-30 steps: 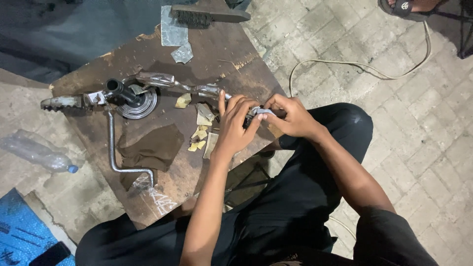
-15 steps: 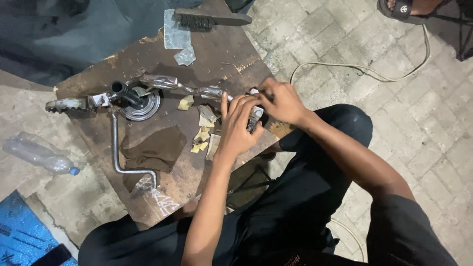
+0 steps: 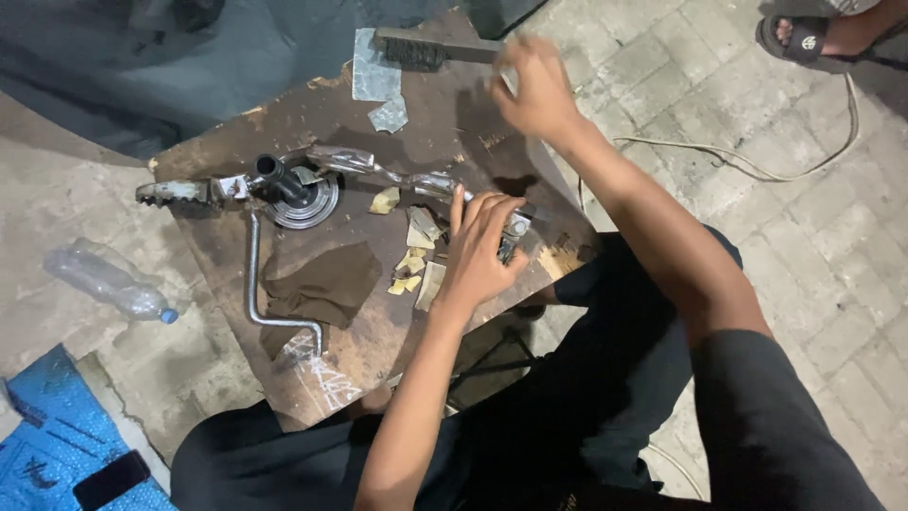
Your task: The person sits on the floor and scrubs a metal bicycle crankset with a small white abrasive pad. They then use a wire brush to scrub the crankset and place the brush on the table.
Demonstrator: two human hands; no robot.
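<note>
My left hand (image 3: 478, 251) is clamped over the near end of a shiny, bent metal bar (image 3: 378, 170) that lies across a worn wooden board (image 3: 284, 104). The bar runs left to a round metal disc (image 3: 303, 203) and a toothed foot peg (image 3: 175, 192). My right hand (image 3: 534, 90) is raised over the board's far corner, blurred, fingers apart, just beside the handle of a wire brush (image 3: 421, 47). Nothing shows in it. Torn yellowish sandpaper scraps (image 3: 416, 255) lie next to my left hand.
A bent steel rod (image 3: 253, 274) and a brown cloth (image 3: 322, 284) lie on the board, with grey sandpaper sheets (image 3: 374, 76) by the brush. A plastic bottle (image 3: 109, 282), a blue bag (image 3: 57, 435), a white cable (image 3: 757, 161) and another person's sandalled foot (image 3: 813, 38) are on the paved floor.
My right hand has left the bar's end and swung up and away to the board's far corner near the wire brush. My left hand stays on the bar.
</note>
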